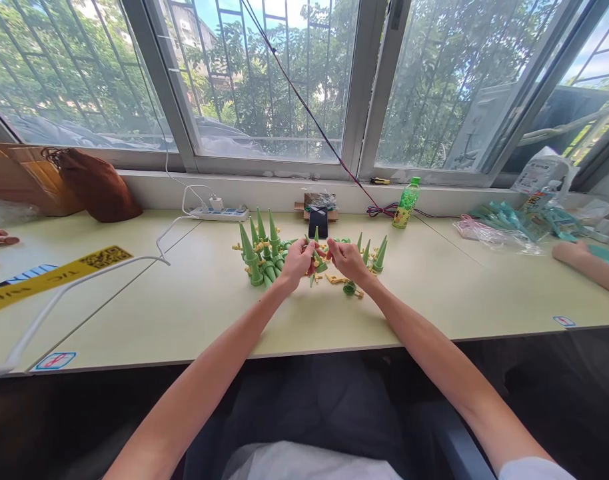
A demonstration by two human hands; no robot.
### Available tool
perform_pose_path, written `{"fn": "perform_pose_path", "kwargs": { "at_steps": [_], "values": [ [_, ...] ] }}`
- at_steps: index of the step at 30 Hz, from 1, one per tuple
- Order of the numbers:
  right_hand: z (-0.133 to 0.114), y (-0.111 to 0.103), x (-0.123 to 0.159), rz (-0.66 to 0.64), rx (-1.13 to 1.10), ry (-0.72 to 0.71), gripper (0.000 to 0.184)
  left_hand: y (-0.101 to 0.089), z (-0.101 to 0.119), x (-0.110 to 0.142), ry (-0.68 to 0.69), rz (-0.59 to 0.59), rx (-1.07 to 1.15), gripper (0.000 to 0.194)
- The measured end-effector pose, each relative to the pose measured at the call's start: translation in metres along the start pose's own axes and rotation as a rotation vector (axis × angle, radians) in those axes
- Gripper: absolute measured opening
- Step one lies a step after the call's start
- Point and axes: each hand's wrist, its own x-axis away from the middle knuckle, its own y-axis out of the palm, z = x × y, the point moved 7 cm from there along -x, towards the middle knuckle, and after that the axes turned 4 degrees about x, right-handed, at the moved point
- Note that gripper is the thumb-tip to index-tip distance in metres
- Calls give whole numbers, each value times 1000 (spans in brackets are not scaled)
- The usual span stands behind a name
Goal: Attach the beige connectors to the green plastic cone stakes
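Over the middle of the table, my left hand [298, 260] is closed around a green cone-shaped plastic piece [320, 265]. My right hand [348, 260] is curled close beside it, thumb and fingers pinched together; whatever lies in them is too small to make out. To the left of my hands stands a cluster of green cones [273, 237] with small yellow pieces attached, some lying down. More green cones [381, 257] stand at the right. Loose yellow pieces [336, 279] and a green round cup-like part [350, 289] lie below my hands.
A phone [318, 222] leans on a small box behind my hands. A green-capped bottle [407, 203] and a power strip [220, 213] stand near the window. A white cable [134, 259] crosses the left. Plastic bags [514, 227] and another person's arm [589, 267] are at right.
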Motion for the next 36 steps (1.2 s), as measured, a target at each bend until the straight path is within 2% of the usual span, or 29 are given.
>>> {"fn": "perform_pose_path", "kwargs": {
  "at_steps": [10,15,19,23,31,36],
  "values": [
    [1,0,0,13,11,-24,66,1,5,3,23,8,-63,17],
    [-9,-2,2,5,42,-74,64,-1,4,2,30,25,-83,16],
    [-22,0,7,-58,1,-160,50,-3,4,2,31,43,-97,16],
    [-26,6,11,-143,-39,-177,36,-5,4,1,56,61,-101,18],
    [-21,14,11,-160,-41,-178,19,-6,3,1,92,80,-163,20],
    [-22,14,11,-157,-23,-180,17,-8,7,2,118,105,-224,21]
  ]
}}
